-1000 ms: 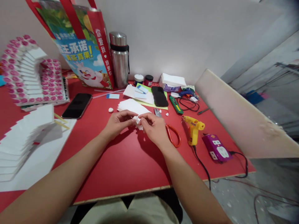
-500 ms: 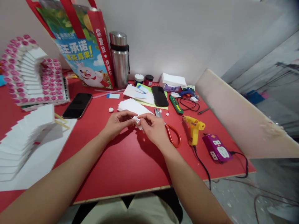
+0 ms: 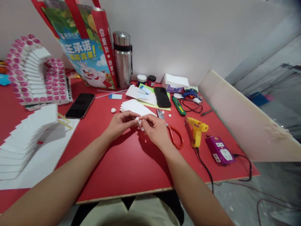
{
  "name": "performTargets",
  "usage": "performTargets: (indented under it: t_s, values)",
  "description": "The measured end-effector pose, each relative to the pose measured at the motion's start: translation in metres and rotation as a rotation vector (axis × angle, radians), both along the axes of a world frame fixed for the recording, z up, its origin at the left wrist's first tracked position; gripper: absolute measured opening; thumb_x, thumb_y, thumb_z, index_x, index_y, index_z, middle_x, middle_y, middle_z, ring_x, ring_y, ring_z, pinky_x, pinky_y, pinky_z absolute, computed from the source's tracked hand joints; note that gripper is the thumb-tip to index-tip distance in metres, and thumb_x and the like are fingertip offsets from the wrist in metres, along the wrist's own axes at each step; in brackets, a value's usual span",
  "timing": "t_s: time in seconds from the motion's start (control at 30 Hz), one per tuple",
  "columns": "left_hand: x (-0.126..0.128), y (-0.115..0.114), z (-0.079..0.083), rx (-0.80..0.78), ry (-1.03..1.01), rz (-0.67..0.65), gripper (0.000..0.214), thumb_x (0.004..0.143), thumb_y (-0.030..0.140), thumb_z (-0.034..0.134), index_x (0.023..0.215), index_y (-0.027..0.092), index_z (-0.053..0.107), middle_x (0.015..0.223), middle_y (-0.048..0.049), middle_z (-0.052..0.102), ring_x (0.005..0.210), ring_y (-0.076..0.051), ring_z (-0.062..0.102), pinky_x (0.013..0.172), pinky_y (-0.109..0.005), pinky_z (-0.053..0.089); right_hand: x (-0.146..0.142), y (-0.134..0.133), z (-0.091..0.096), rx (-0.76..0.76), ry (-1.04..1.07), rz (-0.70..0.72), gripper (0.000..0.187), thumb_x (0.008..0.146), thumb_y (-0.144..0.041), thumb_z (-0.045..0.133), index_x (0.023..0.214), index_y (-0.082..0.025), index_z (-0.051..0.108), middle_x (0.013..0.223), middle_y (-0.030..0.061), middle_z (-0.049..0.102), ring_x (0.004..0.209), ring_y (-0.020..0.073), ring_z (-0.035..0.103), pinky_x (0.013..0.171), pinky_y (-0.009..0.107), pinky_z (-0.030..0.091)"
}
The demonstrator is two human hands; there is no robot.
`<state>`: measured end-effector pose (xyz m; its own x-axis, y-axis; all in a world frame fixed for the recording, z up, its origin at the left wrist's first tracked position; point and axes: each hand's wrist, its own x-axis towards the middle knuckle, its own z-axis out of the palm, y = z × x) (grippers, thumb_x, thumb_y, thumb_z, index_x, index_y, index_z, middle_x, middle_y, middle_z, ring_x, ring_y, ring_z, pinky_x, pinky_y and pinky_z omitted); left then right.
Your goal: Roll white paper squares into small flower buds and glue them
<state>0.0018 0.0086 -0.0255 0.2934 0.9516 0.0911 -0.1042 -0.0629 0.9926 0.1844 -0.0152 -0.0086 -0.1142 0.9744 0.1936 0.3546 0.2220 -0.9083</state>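
A red counter bears a stack of white paper; at the stack's near end, the left hand and right hand pinch a small white piece between narrowed fingers. Orange-handled scissors lie just right of the stack; a stainless-steel flask stands behind it.

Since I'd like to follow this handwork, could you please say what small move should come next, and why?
Probably a gentle squeeze of the small white piece, since the left hand and right hand both have their fingertips on it.
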Motion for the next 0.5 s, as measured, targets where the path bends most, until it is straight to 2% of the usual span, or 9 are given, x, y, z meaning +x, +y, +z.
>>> performTargets:
  t_s: [0.33, 0.5]
  values:
    - [-0.0014, 0.0001, -0.0047, 0.004, -0.019, 0.016, 0.028, 0.079, 0.033, 0.084, 0.101, 0.017, 0.076, 0.080, -0.0035, 0.074, 0.069, -0.013, 0.065, 0.070, -0.028, 0.053, -0.0013, -0.0002, -0.0003, 0.023, -0.010, 0.005, 0.017, 0.089, -0.023, 0.057, 0.091, -0.019, 0.074, 0.075, 0.0009, 0.073, 0.065, 0.0148, 0.066, 0.063, 0.027, 0.051]
    - [0.0001, -0.0007, -0.0010, -0.005, -0.011, 0.028, 0.027, 0.078, 0.032, 0.084, 0.099, 0.017, 0.076, 0.080, -0.0037, 0.074, 0.069, -0.014, 0.066, 0.069, -0.029, 0.054, -0.0004, -0.0002, -0.0011, 0.037, -0.023, -0.004, 0.018, 0.090, -0.024, 0.057, 0.091, -0.020, 0.074, 0.076, 0.0003, 0.073, 0.065, 0.0140, 0.065, 0.063, 0.027, 0.050]
